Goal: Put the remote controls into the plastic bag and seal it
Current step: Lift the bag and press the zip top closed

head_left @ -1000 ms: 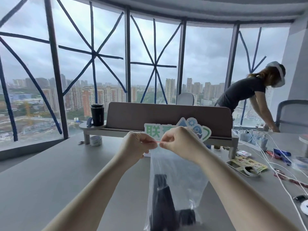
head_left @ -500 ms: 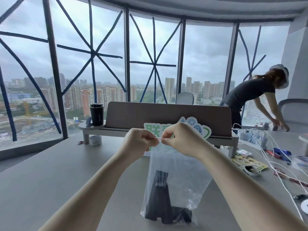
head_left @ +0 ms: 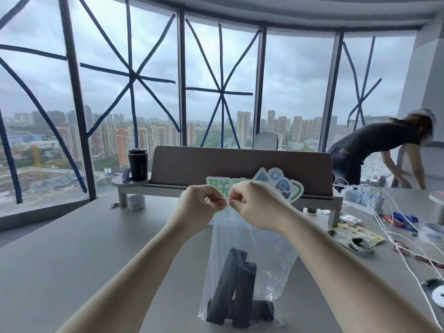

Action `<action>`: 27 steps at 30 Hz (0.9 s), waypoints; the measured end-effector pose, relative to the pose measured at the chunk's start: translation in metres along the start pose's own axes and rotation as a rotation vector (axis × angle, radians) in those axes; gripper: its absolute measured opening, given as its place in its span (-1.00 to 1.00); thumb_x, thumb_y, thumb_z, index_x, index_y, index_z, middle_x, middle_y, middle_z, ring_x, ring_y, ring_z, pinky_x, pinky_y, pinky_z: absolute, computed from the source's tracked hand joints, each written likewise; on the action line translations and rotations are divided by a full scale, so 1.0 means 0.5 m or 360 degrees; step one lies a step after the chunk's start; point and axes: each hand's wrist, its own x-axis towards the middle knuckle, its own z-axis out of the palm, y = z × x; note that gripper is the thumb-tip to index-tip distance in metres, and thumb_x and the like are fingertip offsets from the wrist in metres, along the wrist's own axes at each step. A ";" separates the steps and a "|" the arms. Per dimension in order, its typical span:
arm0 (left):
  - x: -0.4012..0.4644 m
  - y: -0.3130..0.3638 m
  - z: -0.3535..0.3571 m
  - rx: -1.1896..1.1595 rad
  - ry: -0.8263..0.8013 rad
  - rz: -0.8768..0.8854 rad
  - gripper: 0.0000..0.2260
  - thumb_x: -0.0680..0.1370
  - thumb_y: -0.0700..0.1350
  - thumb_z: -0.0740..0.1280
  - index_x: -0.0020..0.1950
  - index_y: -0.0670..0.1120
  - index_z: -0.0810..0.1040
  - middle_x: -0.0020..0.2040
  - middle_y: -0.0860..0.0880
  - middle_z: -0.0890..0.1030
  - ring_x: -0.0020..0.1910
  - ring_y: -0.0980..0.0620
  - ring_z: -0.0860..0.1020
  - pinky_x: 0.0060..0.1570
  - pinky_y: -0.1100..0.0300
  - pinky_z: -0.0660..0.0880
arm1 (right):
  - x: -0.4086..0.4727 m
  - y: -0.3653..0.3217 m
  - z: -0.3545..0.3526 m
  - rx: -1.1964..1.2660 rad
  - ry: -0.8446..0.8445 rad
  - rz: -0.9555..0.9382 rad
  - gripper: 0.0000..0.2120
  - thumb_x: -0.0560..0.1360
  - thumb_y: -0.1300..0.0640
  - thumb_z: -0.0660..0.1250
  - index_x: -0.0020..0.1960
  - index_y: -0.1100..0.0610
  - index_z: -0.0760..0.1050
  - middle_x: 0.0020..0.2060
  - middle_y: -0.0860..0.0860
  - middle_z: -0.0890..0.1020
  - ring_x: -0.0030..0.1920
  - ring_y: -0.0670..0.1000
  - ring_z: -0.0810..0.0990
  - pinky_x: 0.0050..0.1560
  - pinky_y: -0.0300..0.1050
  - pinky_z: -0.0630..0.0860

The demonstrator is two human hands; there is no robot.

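Observation:
A clear plastic bag [head_left: 271,255] hangs in front of me above the grey table [head_left: 72,260]. Inside it sit black remote controls [head_left: 234,289]: two stand leaning upright and one lies across the bottom. My left hand [head_left: 199,207] and my right hand [head_left: 254,204] pinch the bag's top edge side by side, fingertips nearly touching at a thin red strip along the bag's mouth. The rest of the top edge is hidden behind my fingers.
A desk shelf [head_left: 240,188] with a black coffee cup [head_left: 137,164] and a green-and-blue sign [head_left: 286,188] stands behind the bag. White cables [head_left: 396,227], packets and tape rolls crowd the right side. A person [head_left: 374,150] bends over at the far right.
The bag has come up off the table and hangs higher in view, so its whole bottom shows. My hands stay pinched together at its top. The person at right has bent lower.

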 end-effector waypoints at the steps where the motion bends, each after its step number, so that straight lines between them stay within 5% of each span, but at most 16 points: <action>1: 0.000 -0.003 0.002 0.0028 0.0046 0.0014 -0.83 0.40 -0.21 0.44 -0.38 -0.02 0.58 -0.55 0.20 0.52 -0.56 0.29 0.42 -0.47 0.45 0.32 | -0.001 0.000 0.001 -0.0033 0.0015 -0.0016 -0.84 0.56 0.04 0.24 -0.04 0.07 0.57 -0.07 -0.02 0.64 -0.05 0.07 0.58 0.01 0.01 0.51; 5: 0.005 -0.021 -0.005 -0.0019 0.0225 0.0011 -0.83 0.40 -0.22 0.43 -0.37 -0.05 0.59 -0.47 0.12 0.54 -0.56 0.23 0.42 -0.49 0.42 0.33 | -0.009 0.021 0.004 -0.0145 0.0083 -0.0005 -0.85 0.57 0.07 0.21 -0.06 0.07 0.53 -0.02 -0.04 0.63 0.00 0.07 0.57 0.06 0.01 0.48; 9: 0.020 -0.062 -0.040 -0.0092 0.0357 -0.0077 -0.81 0.40 -0.22 0.43 -0.40 -0.01 0.59 -0.57 0.18 0.51 -0.51 0.14 0.41 -0.38 0.19 0.36 | -0.023 0.071 0.002 -0.0237 0.0147 0.0071 -0.86 0.57 0.07 0.21 -0.08 0.04 0.53 -0.08 -0.12 0.61 -0.04 0.05 0.58 -0.06 -0.06 0.41; 18: 0.035 -0.113 -0.103 -0.0276 0.0532 -0.0182 -0.80 0.42 -0.25 0.40 -0.39 -0.04 0.58 -0.66 0.05 0.42 -0.61 0.11 0.33 -0.47 0.26 0.29 | -0.040 0.098 0.014 -0.0369 0.0209 0.0010 -0.80 0.61 -0.03 0.15 -0.05 0.04 0.48 -0.01 -0.09 0.62 -0.05 0.06 0.60 -0.15 -0.07 0.39; 27: 0.042 -0.154 -0.150 -0.0462 0.0495 -0.0279 -0.80 0.46 -0.27 0.36 -0.34 -0.04 0.55 -0.47 -0.02 0.48 -0.60 0.11 0.44 -0.58 0.31 0.32 | -0.006 0.055 0.024 -0.0272 0.0389 -0.0047 -0.75 0.61 -0.08 0.18 -0.12 0.06 0.46 -0.13 -0.09 0.58 -0.17 0.06 0.58 -0.15 -0.05 0.48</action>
